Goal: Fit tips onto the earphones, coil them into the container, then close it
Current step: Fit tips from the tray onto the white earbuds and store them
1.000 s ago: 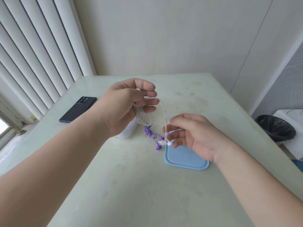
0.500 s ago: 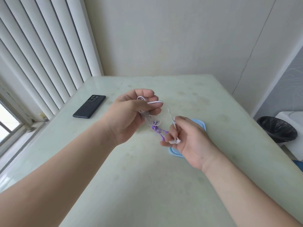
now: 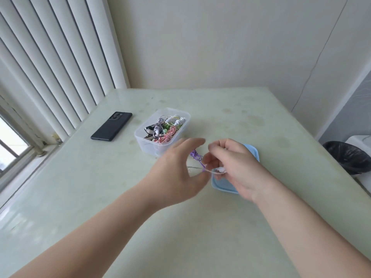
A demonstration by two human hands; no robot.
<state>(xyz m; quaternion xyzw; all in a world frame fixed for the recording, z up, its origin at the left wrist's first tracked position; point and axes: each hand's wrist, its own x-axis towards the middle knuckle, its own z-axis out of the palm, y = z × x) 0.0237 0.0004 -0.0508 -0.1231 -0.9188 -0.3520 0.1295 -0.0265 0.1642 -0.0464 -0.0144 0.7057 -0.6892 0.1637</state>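
My right hand (image 3: 239, 167) pinches the white earbuds (image 3: 220, 170) of a white and purple earphone set just above the blue lid (image 3: 222, 186). The thin cable (image 3: 195, 157) runs left from there to my left hand (image 3: 174, 171), which is blurred by motion and holds the cable between thumb and fingers. Behind my left hand stands the clear plastic container (image 3: 140, 137), open, with several coiled earphones inside. My hands hide most of the cable and the front right corner of the container.
A black phone (image 3: 111, 126) lies on the pale green table (image 3: 180, 227) left of the container. Vertical blinds and a window sill line the left side. A black-lined bin (image 3: 347, 157) stands off the table's right edge.
My left hand has dropped lower and toward my right hand, uncovering the container behind it. My right hand keeps its pinch on the earbuds. The camera has tilted so the table sits lower.
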